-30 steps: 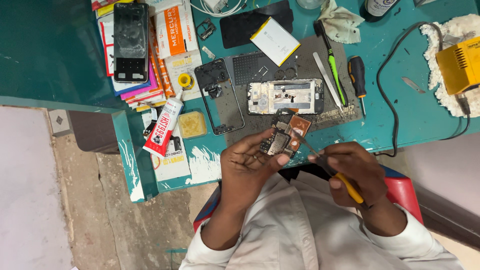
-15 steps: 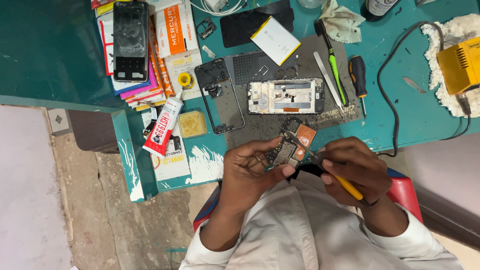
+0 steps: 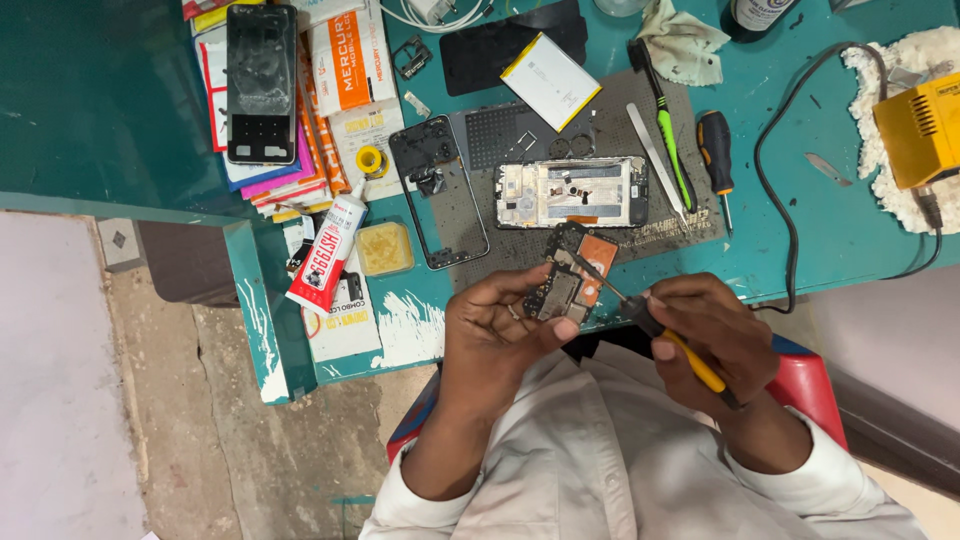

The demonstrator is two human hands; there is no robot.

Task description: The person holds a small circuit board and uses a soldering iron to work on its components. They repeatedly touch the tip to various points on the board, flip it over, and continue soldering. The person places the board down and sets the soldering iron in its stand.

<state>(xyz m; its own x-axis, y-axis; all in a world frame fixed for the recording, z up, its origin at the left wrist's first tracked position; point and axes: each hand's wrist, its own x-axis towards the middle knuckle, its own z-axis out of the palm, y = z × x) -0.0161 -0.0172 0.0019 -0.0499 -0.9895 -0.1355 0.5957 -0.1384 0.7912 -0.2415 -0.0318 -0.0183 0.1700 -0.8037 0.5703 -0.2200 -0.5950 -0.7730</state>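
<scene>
Phone (image 3: 260, 80) with dark screen lay on a stack of packets at the desk's 10 o'clock; a white glue tube (image 3: 326, 255) sat near the 8 o'clock edge, beside a bare phone frame (image 3: 437, 190). My left hand (image 3: 495, 335) pinched a small circuit board (image 3: 568, 285) between thumb and fingers, held just over the front edge of the desk (image 3: 780, 250), at 6 o'clock. My right hand (image 3: 710, 335) was closed around a yellow-handled screwdriver (image 3: 650, 325), its tip on the board's upper end. The open phone chassis (image 3: 572, 192) lay just beyond at 12 o'clock of the board, on a grey mat (image 3: 640, 130). Green tool (image 3: 668, 130) and spare black-orange screwdriver (image 3: 716, 150) at 1 o'clock, yellow box (image 3: 918, 130) at 2. I judged the step as working a screw or part on the board; next called for a steady tip and firm pinch.
</scene>
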